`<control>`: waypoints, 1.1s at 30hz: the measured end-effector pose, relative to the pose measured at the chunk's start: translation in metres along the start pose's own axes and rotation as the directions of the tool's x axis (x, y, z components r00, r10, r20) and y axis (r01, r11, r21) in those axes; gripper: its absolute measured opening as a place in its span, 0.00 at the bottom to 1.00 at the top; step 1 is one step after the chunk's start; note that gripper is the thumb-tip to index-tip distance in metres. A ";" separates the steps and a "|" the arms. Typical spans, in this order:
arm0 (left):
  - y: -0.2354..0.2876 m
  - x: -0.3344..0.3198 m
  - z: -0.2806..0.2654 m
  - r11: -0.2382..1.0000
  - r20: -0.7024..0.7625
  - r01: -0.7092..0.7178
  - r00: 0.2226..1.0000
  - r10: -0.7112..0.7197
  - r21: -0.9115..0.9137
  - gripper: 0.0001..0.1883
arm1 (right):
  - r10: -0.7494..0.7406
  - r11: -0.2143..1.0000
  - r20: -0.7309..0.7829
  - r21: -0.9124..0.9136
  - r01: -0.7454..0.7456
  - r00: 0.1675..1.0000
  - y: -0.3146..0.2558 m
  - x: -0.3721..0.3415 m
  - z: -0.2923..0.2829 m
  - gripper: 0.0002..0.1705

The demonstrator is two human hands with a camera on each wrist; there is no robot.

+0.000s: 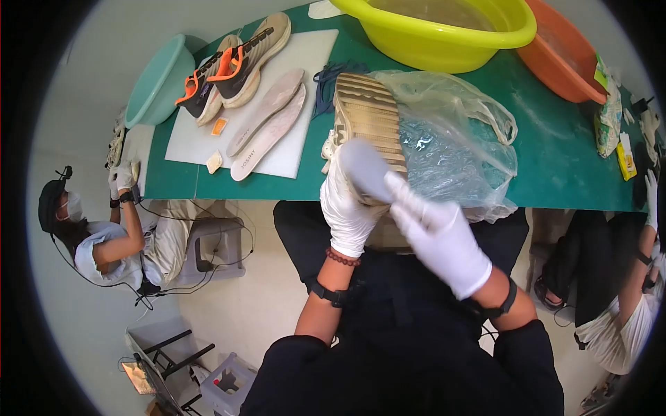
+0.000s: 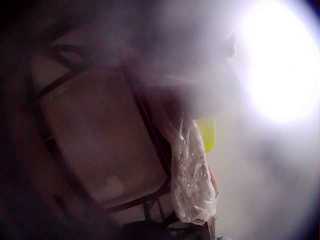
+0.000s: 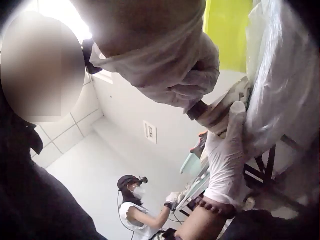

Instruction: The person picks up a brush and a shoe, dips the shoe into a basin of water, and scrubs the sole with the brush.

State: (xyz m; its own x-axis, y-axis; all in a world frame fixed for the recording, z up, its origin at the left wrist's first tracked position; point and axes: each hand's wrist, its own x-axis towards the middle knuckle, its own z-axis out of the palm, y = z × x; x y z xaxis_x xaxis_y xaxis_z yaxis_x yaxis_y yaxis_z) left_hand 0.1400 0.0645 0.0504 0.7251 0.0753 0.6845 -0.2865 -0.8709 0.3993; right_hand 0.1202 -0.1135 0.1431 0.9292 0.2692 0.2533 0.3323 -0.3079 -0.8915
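Observation:
In the head view, my gloved left hand [image 1: 345, 220] grips a worn shoe [image 1: 368, 104], its ribbed beige sole turned up, at the table's front edge. My gloved right hand [image 1: 446, 244] holds a smooth grey oval tool [image 1: 365, 168], blurred, over the heel end of that sole. What the tool's underside looks like is hidden. The right wrist view shows the right hand [image 3: 175, 75] curled round the tool close against the shoe, with the left hand's thumb [image 3: 236, 116] along the shoe's side. The left wrist view is hazy and shows neither hand clearly.
A clear plastic bag [image 1: 451, 149] lies beside the shoe, blue laces [image 1: 325, 89] on its other side. Left, a white board [image 1: 198, 149] bears orange-trimmed shoes [image 1: 239, 80] and insoles [image 1: 269, 132]. Yellow [image 1: 479, 45], orange [image 1: 562, 59] and teal [image 1: 156, 83] basins stand behind. People sit at both sides.

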 end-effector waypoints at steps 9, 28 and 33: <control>0.000 -0.001 0.001 0.999 0.027 0.048 0.998 -0.048 -0.007 0.58 | 0.094 0.983 0.048 -0.165 -0.085 0.994 -0.003 0.001 -0.004 0.27; 0.004 0.006 -0.004 0.993 0.063 0.063 0.996 -0.056 -0.105 0.62 | 0.258 0.937 0.184 -0.288 -0.199 0.948 -0.017 -0.040 -0.010 0.26; 0.004 0.006 -0.003 0.990 0.067 0.067 0.996 -0.059 -0.125 0.60 | 0.291 0.954 -0.102 -0.043 -0.296 0.951 0.024 -0.019 -0.017 0.25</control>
State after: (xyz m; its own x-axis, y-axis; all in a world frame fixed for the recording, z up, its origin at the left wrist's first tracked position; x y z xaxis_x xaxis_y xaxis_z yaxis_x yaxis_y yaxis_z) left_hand 0.1409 0.0628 0.0584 0.7808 0.0939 0.6177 -0.3136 -0.7962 0.5174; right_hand 0.1132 -0.1415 0.1233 0.9971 0.0732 0.0204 0.0489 -0.4127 -0.9096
